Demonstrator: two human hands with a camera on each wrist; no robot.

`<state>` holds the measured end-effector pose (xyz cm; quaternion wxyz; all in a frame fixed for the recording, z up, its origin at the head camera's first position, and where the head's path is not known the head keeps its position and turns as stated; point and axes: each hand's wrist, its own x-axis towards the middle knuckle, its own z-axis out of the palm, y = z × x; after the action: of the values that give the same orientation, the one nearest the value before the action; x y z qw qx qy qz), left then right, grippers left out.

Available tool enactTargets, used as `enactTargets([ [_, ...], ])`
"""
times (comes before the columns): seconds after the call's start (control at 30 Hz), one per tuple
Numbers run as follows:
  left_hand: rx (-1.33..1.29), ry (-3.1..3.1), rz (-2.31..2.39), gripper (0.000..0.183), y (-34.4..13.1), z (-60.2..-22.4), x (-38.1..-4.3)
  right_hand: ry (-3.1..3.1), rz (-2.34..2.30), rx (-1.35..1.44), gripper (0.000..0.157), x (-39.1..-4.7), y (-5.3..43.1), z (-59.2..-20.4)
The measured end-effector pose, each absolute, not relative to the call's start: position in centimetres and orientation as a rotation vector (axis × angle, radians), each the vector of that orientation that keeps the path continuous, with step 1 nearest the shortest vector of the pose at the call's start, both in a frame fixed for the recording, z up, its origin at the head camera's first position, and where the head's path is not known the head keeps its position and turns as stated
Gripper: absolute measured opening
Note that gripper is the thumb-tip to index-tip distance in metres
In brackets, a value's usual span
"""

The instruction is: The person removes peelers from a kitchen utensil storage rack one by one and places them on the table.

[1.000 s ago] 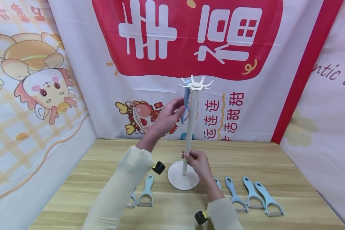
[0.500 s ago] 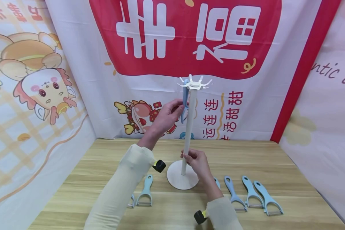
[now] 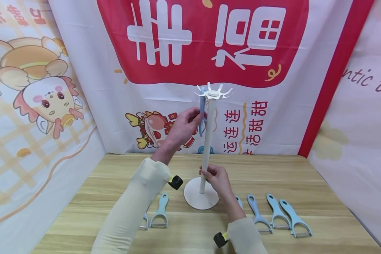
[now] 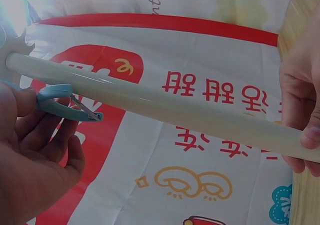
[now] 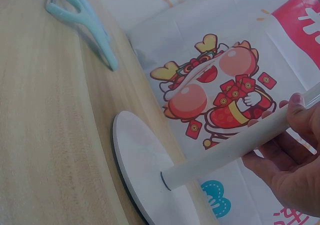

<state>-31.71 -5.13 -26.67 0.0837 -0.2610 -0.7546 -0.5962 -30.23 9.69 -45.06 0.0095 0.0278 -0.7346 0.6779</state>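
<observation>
My left hand (image 3: 185, 125) is raised near the top of a white stand and pinches a blue peeler (image 3: 202, 104). The peeler hangs handle up, its top end at one of the hooks of the white hook ring (image 3: 213, 94); whether the hook passes through its hole cannot be told. In the left wrist view the forked end of the peeler (image 4: 55, 91), with its metal blade, points toward the base beside the pole. Lower down, my right hand (image 3: 218, 178) grips the white pole (image 5: 220, 155) between thumb and fingers, just above the round base (image 3: 195, 201).
Left of the base lies a light blue peeler (image 3: 162, 211), with another partly hidden by the left sleeve. On the right lie several more, among them a blue peeler (image 3: 257, 213) and a light blue peeler (image 3: 295, 217). A printed cloth (image 3: 273, 123) hangs behind the wooden table (image 3: 130, 165).
</observation>
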Motion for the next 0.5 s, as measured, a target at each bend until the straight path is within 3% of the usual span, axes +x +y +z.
enactTargets([
  [0.5, -0.706, -2.161, -1.825, 0.028, -5.32, -25.64, -31.5, -2.306, 2.126, 0.07, 0.021, -30.13, 9.74, -44.86],
])
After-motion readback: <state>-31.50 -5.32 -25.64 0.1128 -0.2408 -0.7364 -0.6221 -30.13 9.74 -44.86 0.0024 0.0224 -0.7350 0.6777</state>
